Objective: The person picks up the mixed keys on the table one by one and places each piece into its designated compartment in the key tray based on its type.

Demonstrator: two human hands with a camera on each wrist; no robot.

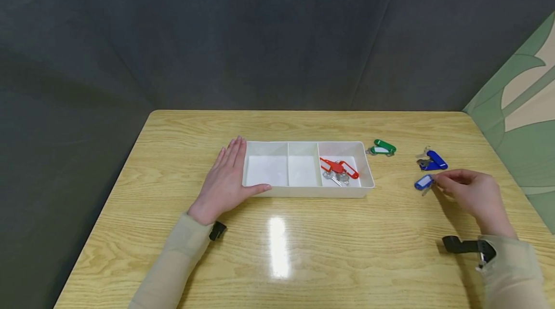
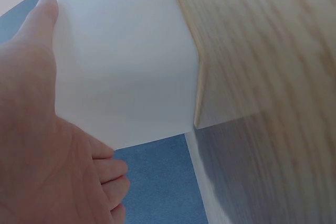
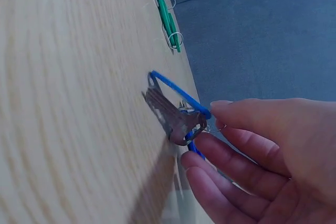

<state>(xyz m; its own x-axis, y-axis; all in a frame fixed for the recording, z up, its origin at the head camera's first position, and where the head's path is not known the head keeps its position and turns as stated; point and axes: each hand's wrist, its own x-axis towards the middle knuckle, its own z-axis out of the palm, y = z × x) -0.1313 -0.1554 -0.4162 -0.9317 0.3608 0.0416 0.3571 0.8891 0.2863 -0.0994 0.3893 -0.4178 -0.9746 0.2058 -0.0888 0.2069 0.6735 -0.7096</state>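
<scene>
A white three-compartment tray (image 1: 312, 193) lies on the table. My left hand (image 1: 225, 179) rests against its left end, fingers straight along the end wall and thumb on the front rim. Over to the right, my right hand (image 1: 472, 195) pinches a blue key tag (image 1: 423, 182) by its ring end between thumb and fingers. A metal key (image 3: 168, 111) hangs from that tag, close over the table in the right wrist view. Just behind it lie other blue key tags (image 1: 437, 159) with keys. Red key tags (image 1: 336, 167) with keys sit in the tray's right compartment.
Green key tags (image 1: 384, 146) with rings lie between the tray's right end and the blue tags. A dark curtain (image 1: 277, 34) rises behind the wooden table (image 1: 195, 261), and a green leaf-patterned panel (image 1: 529, 121) stands along its right side.
</scene>
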